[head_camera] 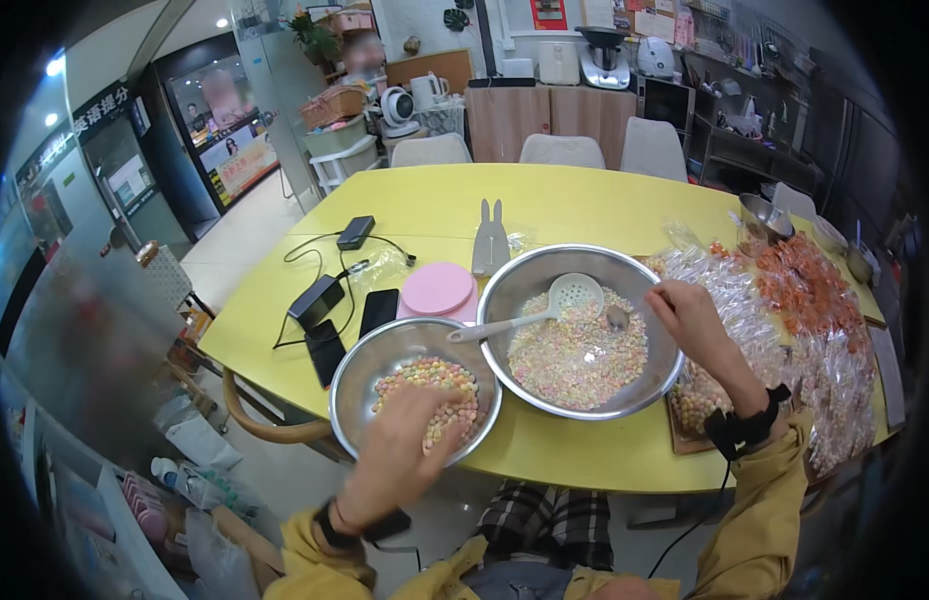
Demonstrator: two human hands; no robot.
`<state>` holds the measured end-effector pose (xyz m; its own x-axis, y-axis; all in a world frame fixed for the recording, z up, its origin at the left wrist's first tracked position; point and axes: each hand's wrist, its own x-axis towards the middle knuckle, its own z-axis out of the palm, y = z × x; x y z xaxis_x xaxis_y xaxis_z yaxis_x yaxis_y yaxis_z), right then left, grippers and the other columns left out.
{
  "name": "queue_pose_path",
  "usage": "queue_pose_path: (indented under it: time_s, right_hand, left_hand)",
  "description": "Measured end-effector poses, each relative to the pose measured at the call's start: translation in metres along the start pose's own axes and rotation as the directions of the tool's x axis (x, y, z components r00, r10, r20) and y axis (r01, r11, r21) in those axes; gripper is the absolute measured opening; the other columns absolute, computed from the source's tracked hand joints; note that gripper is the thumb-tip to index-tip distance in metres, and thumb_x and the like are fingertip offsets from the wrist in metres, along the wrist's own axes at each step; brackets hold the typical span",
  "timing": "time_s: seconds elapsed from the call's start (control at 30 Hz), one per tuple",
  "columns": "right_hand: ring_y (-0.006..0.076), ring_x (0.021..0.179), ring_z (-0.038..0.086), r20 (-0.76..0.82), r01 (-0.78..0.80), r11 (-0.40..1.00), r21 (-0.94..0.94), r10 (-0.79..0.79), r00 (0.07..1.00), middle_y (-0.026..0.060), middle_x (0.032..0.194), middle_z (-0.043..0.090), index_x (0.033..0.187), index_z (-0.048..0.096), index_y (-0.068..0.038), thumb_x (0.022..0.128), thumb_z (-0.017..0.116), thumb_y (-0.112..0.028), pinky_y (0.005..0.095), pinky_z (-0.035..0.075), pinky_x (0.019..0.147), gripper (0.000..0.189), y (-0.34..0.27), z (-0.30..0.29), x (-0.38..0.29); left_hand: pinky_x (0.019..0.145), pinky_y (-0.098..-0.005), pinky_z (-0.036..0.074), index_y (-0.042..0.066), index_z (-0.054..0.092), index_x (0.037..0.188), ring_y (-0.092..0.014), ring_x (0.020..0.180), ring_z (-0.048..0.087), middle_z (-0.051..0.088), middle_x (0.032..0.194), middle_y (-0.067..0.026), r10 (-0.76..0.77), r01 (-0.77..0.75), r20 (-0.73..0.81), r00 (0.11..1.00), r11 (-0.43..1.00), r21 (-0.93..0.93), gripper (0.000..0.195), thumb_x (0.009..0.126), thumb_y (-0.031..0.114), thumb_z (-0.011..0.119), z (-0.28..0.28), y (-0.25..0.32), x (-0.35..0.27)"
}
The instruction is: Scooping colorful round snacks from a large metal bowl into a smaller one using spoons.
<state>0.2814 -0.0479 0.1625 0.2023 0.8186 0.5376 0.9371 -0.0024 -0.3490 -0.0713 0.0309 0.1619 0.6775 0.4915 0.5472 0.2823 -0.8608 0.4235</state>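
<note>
My left hand (408, 439), blurred, hangs over the smaller steel bowl (352, 375) at the table's front edge. Its fingers are above small pastel balls (427, 373), and I cannot tell whether they hold any. My right hand (689, 319) is at the right rim of the larger steel bowl (509, 289), thumb and fingertips close together. Just left of it, a small metal spoon (617, 319) lies in the pale, multicoloured bits (562, 367); whether my fingers grip its handle is unclear. A white slotted ladle (536, 317) rests across that bowl's left rim.
Filled clear bags (723, 307) and orange-red packets (806, 281) crowd the table's right side. Behind the smaller bowl is a pink round-topped device (437, 289). Phones (378, 310), a black power adapter (316, 301) and cables lie left. A grey rabbit-shaped stand (491, 244) stands behind.
</note>
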Motion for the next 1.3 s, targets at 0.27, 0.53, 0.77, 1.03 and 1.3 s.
queue_pose_path:
  time_s: [0.27,0.53,0.77,1.03,1.3]
  right_hand:
    - [0.0279,0.056,0.06,0.085,-0.107,0.99,0.096,0.099,0.991,0.0207,0.07,0.06,0.081,0.06,0.007,0.081,0.058,-0.015,0.037,0.047,0.054,0.022,0.046,0.062,0.023]
    - [0.0167,0.053,0.059,0.259,-0.273,0.905,0.327,0.192,0.947,0.0113,0.067,0.061,0.093,0.063,0.006,0.083,0.057,-0.014,0.0275,0.048,0.042,0.024,0.025,0.042,0.01]
    - [0.0327,0.064,0.062,-0.058,-0.084,0.993,0.079,0.088,0.994,0.022,0.071,0.062,0.085,0.062,0.007,0.08,0.056,-0.013,0.0366,0.047,0.06,0.022,0.051,0.008,0.002]
    - [0.0302,0.048,0.057,0.108,-0.21,0.975,0.069,0.202,0.973,0.0223,0.06,0.057,0.072,0.058,0.009,0.079,0.052,-0.014,0.0372,0.046,0.049,0.024,0.063,0.029,-0.007]
    - [0.0153,0.043,0.056,0.334,-0.426,0.716,0.553,0.278,0.901,0.0102,0.055,0.056,0.075,0.059,0.009,0.082,0.054,-0.013,0.0265,0.045,0.04,0.024,0.012,0.04,-0.004]
  left_hand:
    - [0.074,-0.0422,0.047,0.0,0.06,0.098,-0.034,0.087,0.058,0.062,0.088,-0.0186,-0.069,-0.035,0.283,0.957,0.937,0.346,0.039,0.077,0.033,0.061,0.037,-0.101,0.091]
    - [0.063,-0.0447,0.049,0.004,0.066,0.079,-0.036,0.071,0.062,0.064,0.075,-0.0159,-0.047,-0.218,0.422,0.905,0.802,0.557,0.028,0.069,0.03,0.064,0.113,-0.105,0.129]
    - [0.059,-0.0386,0.05,0.005,0.067,0.077,-0.032,0.069,0.063,0.064,0.073,-0.0148,0.008,-0.124,0.204,0.979,0.816,0.564,0.013,0.073,0.016,0.06,0.065,-0.087,0.157]
    - [0.058,-0.033,0.05,0.006,0.068,0.074,-0.024,0.067,0.065,0.065,0.071,-0.0106,-0.109,-0.197,0.312,0.944,0.573,0.796,0.009,0.071,0.01,0.06,0.054,-0.05,0.154]
    - [0.058,-0.0361,0.051,0.005,0.067,0.074,-0.027,0.065,0.064,0.065,0.07,-0.0134,-0.024,-0.246,0.362,0.932,0.692,0.679,0.011,0.07,0.013,0.06,0.055,-0.06,0.152]
